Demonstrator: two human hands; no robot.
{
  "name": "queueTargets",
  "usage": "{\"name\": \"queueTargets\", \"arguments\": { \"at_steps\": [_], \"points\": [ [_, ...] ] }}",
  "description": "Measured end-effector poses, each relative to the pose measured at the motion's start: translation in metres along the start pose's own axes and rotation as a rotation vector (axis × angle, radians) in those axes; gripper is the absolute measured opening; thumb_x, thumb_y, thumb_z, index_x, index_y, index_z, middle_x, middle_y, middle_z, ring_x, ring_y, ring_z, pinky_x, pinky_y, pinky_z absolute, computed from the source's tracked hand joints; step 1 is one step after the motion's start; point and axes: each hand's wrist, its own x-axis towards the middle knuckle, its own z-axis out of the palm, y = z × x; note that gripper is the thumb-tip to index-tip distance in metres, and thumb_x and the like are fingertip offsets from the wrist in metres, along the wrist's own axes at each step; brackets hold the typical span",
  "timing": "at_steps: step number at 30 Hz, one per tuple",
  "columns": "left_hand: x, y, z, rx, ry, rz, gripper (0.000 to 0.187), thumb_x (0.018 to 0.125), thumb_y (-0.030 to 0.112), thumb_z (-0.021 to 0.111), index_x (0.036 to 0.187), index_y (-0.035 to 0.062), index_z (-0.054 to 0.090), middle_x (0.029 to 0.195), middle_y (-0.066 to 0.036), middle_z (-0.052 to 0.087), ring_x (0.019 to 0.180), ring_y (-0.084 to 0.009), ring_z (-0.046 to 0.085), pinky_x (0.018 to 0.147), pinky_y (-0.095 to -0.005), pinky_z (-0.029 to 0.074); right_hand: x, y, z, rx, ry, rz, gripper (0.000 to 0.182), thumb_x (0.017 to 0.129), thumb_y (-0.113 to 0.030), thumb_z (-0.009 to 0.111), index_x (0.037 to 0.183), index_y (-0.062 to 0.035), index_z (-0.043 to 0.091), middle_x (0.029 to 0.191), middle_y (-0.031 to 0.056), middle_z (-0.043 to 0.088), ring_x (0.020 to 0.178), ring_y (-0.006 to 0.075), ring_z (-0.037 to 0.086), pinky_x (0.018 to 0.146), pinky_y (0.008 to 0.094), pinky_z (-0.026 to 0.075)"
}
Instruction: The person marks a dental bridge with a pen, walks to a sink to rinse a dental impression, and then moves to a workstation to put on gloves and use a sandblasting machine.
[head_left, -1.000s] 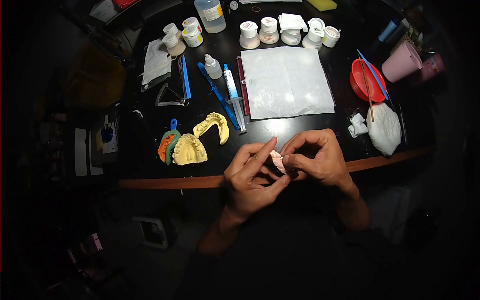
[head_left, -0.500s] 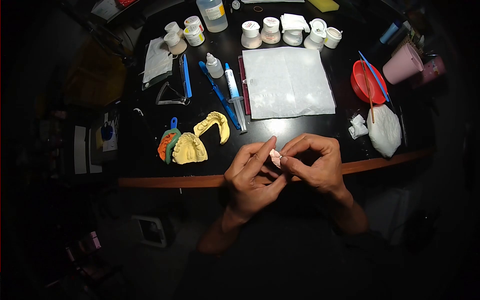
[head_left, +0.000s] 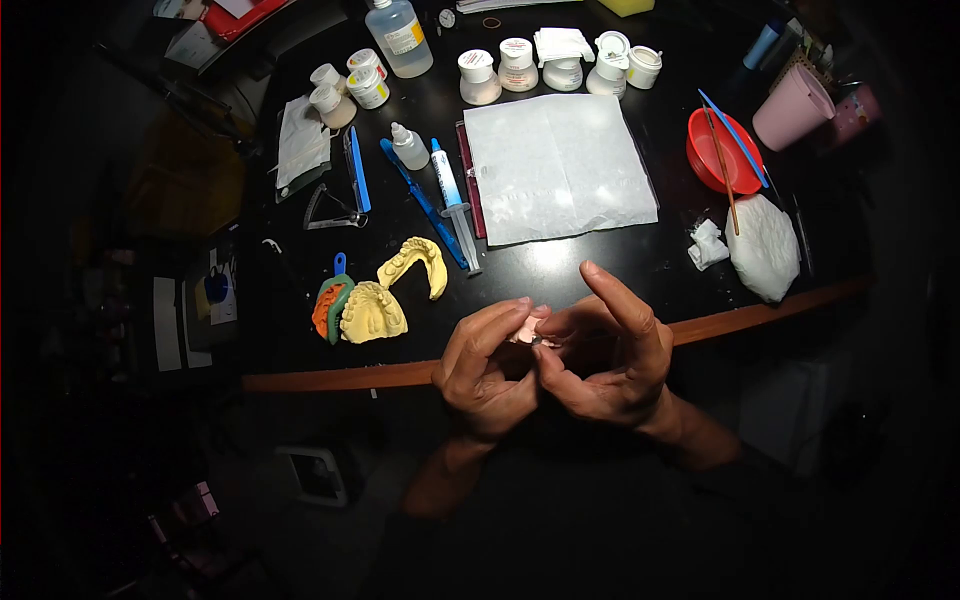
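Over the table's front edge, my left hand (head_left: 488,372) is closed on a small pale pink dental model piece (head_left: 527,330). My right hand (head_left: 618,360) meets it from the other side, thumb and a finger pinching the same piece while the index finger points up and away. A tiny dark, shiny spot shows on the piece by my right thumb tip; I cannot make out what it is. Fingers hide much of the piece. To the left lie a yellow plaster dental cast (head_left: 373,313), a horseshoe-shaped cast (head_left: 418,266) and a green-and-orange impression tray (head_left: 330,308).
A white paper sheet (head_left: 560,170) lies beyond my hands, with a syringe (head_left: 455,205) and blue pen (head_left: 425,200) beside it. Several jars (head_left: 518,66) line the back. At right are a red bowl (head_left: 708,165), crumpled tissue (head_left: 708,247) and a white bundle (head_left: 762,250).
Both hands have shifted slightly left and down in view, and the pink piece is turned. My right index finger has lifted off and stretched out. The camera view has shifted a little.
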Motion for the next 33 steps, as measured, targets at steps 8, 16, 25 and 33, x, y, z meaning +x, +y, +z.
{"name": "queueTargets", "arguments": {
  "at_steps": [8,16,25,33],
  "points": [
    [-0.012,-0.009,0.002,-0.12,0.05,0.131,0.049,0.077,0.004,0.085,0.113,0.0019,0.052,0.111,-0.019,0.064,0.099,-0.0337,0.071,0.083,-0.0434,0.064,-0.006,0.001,0.007,-0.039,0.034,-0.211,0.078,0.072,0.005,0.078,0.14,0.006,0.041,0.082,0.0108,0.069,0.067,0.0163,0.066,0.055,0.0251,0.052],
    [-0.013,-0.01,0.0,-0.157,0.039,0.182,0.046,0.078,0.001,0.083,0.11,0.0025,0.05,0.111,-0.019,0.063,0.099,-0.0374,0.071,0.084,-0.0452,0.065,-0.01,-0.001,0.009,-0.027,0.034,-0.227,0.076,0.071,0.005,0.08,0.139,0.0049,0.045,0.085,0.0115,0.071,0.072,0.0218,0.069,0.062,0.0302,0.054],
    [-0.009,-0.005,0.002,-0.114,0.068,0.143,0.05,0.078,0.001,0.084,0.117,0.0004,0.052,0.11,-0.02,0.065,0.098,-0.0334,0.072,0.082,-0.0403,0.065,-0.004,-0.007,0.004,-0.065,0.037,-0.178,0.054,0.071,0.004,0.078,0.122,0.0021,0.061,0.083,0.0083,0.07,0.073,0.0204,0.068,0.062,0.0295,0.053],
    [-0.004,0.001,0.0,-0.013,0.001,0.044,0.052,0.075,-0.005,0.081,0.122,-0.0029,0.06,0.107,-0.019,0.069,0.098,-0.0263,0.073,0.082,-0.0331,0.063,0.008,-0.011,-0.012,-0.021,-0.143,0.145,0.02,0.072,0.002,0.076,0.092,0.0003,0.076,0.081,0.0078,0.068,0.07,0.0153,0.063,0.061,0.0263,0.049]
  ]
}}
